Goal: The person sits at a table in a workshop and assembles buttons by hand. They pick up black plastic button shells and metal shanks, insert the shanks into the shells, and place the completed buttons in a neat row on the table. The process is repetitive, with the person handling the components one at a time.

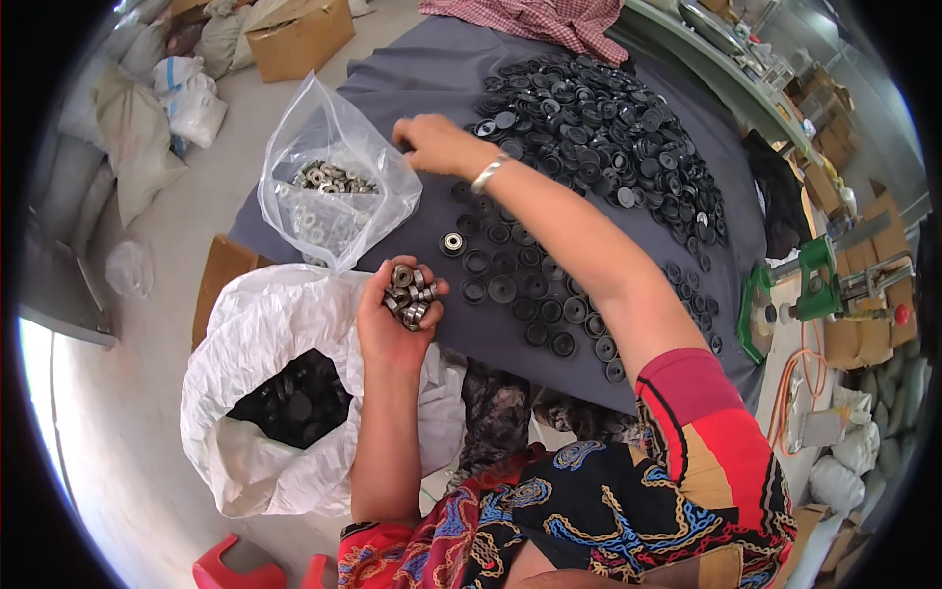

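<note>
Metal bearings [410,294] sit cupped in your loosely clenched left hand [392,319] at seven o'clock of the grey cloth [392,88], so keep that palm level while your right hand [437,145], fingertips pinched low at eleven o'clock, seats one squarely into each black cap [502,289].

Bright, even daylight fills my view with only soft shadows, glare whitens the pale floor [128,412] at left, and fisheye distortion bends edges toward the black rim.
</note>
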The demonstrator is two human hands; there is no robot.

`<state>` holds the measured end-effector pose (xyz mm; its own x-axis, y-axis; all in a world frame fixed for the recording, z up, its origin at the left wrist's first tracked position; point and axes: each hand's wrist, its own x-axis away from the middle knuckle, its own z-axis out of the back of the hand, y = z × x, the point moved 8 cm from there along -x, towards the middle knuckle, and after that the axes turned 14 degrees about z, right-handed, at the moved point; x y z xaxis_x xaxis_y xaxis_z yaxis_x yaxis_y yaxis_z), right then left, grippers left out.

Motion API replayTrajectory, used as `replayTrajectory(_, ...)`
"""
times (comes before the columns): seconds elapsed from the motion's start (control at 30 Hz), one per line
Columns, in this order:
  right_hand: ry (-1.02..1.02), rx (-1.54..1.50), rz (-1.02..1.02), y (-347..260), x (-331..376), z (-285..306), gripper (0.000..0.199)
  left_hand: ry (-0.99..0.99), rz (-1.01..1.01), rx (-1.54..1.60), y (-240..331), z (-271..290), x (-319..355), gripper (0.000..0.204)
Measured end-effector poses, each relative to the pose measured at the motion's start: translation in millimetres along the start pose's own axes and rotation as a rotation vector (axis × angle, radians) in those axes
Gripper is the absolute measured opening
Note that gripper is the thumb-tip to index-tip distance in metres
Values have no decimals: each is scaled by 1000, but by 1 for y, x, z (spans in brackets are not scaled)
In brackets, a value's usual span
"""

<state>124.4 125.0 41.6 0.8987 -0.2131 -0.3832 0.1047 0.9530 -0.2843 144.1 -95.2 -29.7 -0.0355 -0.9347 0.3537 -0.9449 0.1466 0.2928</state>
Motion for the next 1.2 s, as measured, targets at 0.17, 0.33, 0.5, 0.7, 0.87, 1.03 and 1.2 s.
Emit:
replayTrajectory(0.17, 143, -185, -212, 14, 66, 38, 34, -11, -14, -6, -1, 2, -3, 25)
replayTrajectory(0.33, 142, -211, -316, 20, 120, 39, 30, -22, -15, -45, -1, 0, -5, 25)
replayTrajectory(0.5, 139, -150, -251, 10, 123, 40, 27, -15, -20, -55, 0, 1, -5, 25)
replayTrajectory(0.7, -64, -69, -113, -4, 112, 28, 29, -14, -6, -68, -2, 0, -6, 25)
replayTrajectory(0.87, 8, 28, -78, -21, 111, 40, 25, -14, -3, -76, -4, -1, -5, 26)
replayTrajectory(1.03, 42, -224, 43, -112, 95, 52, 26, -4, -10, -93, -3, 1, -6, 28)
replayTrajectory(1.2, -42, -195, 118, -169, 91, 27, 27, 110, -46, -90, -3, 2, -4, 18)
